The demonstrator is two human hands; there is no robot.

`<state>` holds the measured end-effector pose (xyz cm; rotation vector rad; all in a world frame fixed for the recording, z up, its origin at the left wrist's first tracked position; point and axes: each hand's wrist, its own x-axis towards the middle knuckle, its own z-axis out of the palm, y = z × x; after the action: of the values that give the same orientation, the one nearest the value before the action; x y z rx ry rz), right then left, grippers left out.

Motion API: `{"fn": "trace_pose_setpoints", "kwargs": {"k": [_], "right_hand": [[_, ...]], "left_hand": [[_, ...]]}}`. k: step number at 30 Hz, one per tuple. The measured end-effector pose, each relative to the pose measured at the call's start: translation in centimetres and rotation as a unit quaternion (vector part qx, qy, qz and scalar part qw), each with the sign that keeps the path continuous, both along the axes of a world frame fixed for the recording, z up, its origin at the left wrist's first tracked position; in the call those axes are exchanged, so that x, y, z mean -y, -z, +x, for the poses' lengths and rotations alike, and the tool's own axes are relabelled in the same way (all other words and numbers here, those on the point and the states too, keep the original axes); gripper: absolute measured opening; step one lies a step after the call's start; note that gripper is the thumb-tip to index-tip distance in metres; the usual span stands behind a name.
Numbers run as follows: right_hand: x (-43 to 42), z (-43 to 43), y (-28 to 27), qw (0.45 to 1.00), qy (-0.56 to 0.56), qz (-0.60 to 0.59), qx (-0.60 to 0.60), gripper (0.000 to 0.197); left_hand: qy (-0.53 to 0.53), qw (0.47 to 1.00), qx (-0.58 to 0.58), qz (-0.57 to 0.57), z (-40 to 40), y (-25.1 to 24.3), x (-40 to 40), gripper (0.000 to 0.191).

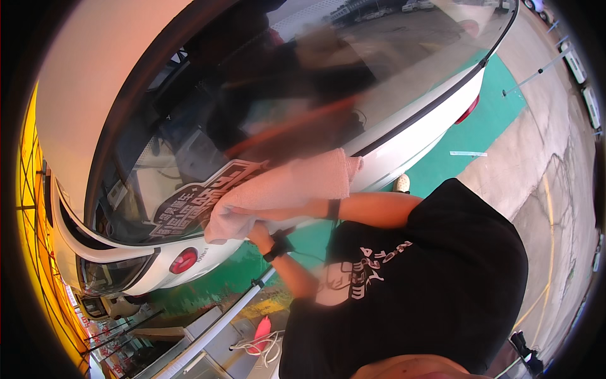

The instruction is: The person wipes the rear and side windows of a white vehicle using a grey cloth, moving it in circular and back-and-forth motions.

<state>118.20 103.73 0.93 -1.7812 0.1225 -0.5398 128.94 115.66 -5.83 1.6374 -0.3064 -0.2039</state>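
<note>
A folded pale pink towel (pixel 293 177) lies in my hands, against the lower part of a white vehicle's dark rear window (pixel 293 113). My right hand (pixel 293 211) reaches along the towel's near side, blurred and partly covered by the cloth; a black band circles that wrist. At the towel's lower left end, my left hand (pixel 259 235) grips the fabric, with a black watch-like band on its wrist. Beside the towel, a large sticker (pixel 189 208) with writing is on the glass. The vehicle's white body (pixel 402 142) runs below the window.
A round red tail light (pixel 183 260) sits below the glass. Behind my left arm, a long pale pole (pixel 222 308) slants past a pink object (pixel 261 334) with tangled white cord (pixel 272 348). Green painted ground (pixel 497 104) borders concrete. A light shoe (pixel 402 183) stands near the vehicle.
</note>
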Motion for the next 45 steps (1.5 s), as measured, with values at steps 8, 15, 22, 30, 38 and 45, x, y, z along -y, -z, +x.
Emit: {"fn": "trace_pose_setpoints", "kwargs": {"k": [8, 15, 22, 30, 38, 45], "right_hand": [[2.2, -7.2, -1.9, 0.968, 0.136, -0.029, -0.211, 0.051], [4.4, -11.3, -2.4, 0.946, 0.146, -0.081, -0.277, 0.05], [9.8, -20.0, 8.6, 0.97, 0.122, -0.19, -0.086, 0.046], [17.5, -31.2, 9.5, 0.736, 0.439, -0.513, -0.049, 0.038], [26.2, -41.3, 12.7, 0.677, 0.543, -0.491, -0.073, 0.045], [31.0, -47.7, 10.6, 0.706, 0.566, -0.416, -0.09, 0.054]], "left_hand": [[0.016, 0.992, 0.098, 0.081, -4.4, -0.2, 0.5, 0.025], [0.183, 0.973, 0.116, 0.085, -5.2, 4.5, 2.1, 0.031], [0.227, 0.902, 0.344, 0.13, -13.6, 2.2, 8.8, 0.027], [0.248, 0.825, 0.479, 0.171, -21.1, 4.2, 13.9, 0.024], [0.374, 0.776, 0.439, 0.256, -32.3, -1.0, 21.2, 0.035], [0.407, 0.673, 0.45, 0.423, -39.5, -0.6, 28.0, 0.045]]}}
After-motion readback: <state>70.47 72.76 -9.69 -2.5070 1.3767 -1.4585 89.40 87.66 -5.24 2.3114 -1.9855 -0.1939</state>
